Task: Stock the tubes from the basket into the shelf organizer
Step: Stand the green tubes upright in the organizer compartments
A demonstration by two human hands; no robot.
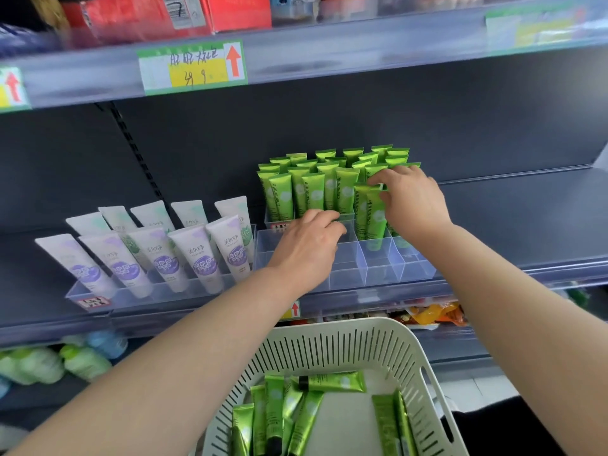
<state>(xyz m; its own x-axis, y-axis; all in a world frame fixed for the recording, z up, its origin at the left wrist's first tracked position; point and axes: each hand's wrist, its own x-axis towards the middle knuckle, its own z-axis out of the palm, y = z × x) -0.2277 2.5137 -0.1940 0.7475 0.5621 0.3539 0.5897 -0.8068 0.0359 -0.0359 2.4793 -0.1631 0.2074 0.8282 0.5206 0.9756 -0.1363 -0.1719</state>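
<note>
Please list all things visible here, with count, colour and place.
standing green tubes: twenty or more, green, upright in rows at the back
held green tubes: two, green, in an organizer compartment
organizer: one, clear, middle shelf
loose green tubes: about eight, green, lying in basket
basket: one, cream, below the shelf
white-and-purple tubes: about ten, clear tray at left
price label: one, green-yellow, upper shelf edge
red boxes: some, red, top shelf
left hand: on organizer's front; grip unclear
right hand: pinches held green tubes' tops

Cut off at the bottom edge: basket (362, 321) and its lower tubes (273, 419). Blurred beyond reading: price label (192, 65). Cropped above: red boxes (148, 18).
</note>
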